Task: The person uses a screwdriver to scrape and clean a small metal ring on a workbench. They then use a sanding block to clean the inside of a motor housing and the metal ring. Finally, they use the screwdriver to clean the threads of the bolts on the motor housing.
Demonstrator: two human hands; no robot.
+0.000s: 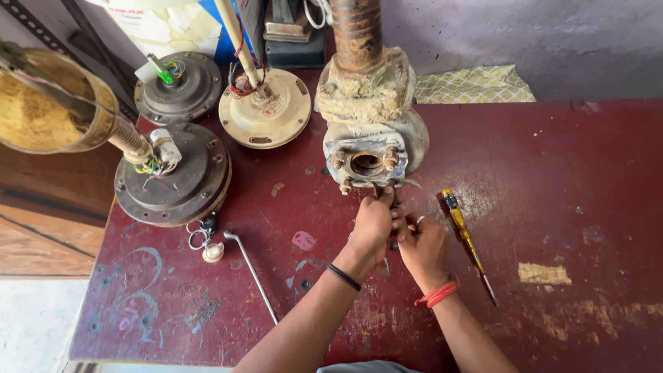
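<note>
Both my hands, left (373, 222) and right (423, 243), clamp a dark tool (394, 202) at the lower bolt of the rusty pump (367, 141) on the table (587, 207), seemingly loosening it, needing steady turning.

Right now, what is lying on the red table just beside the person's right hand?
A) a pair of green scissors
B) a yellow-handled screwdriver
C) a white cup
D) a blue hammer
B: a yellow-handled screwdriver lies on the red table just beside the right hand, while both hands work at the rusty pump housing.
</note>
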